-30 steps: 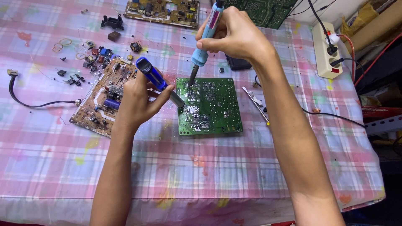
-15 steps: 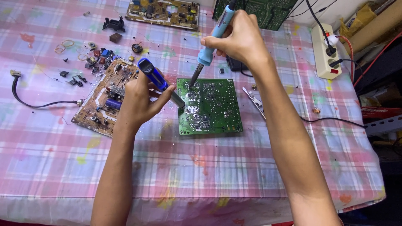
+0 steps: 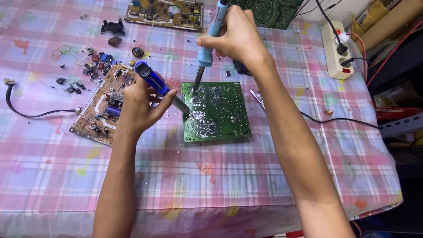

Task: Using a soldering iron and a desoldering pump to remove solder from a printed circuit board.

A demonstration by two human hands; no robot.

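I am looking down at a table covered by a pink and blue checked cloth (image 3: 220,176), its near part bare and stained with paint. Both my forearms reach forward across it. My left hand (image 3: 141,103) is closed in a fist around a blue desoldering pump (image 3: 156,83), holding it at a slant so its grey nozzle touches the left edge of a green circuit board (image 3: 216,110) that lies flat, solder side up, at the middle of the table. My right hand (image 3: 238,35), raised above the far edge of that board, pinches a light blue soldering iron (image 3: 207,48) between thumb and fingers, pen fashion, with its dark tip pointing down onto the board's upper left corner, near the pump's nozzle. Just left of my left hand lies a brown circuit board (image 3: 99,114), component side up, partly under my hand. Beyond it, small loose electronic parts (image 3: 88,66) are scattered on the cloth, and a black cable (image 3: 31,112) curves towards the left edge. At the far edge lie another brown board (image 3: 165,13) and a second green board (image 3: 273,11). Far right, a white power strip (image 3: 335,50) holds plugged cords.
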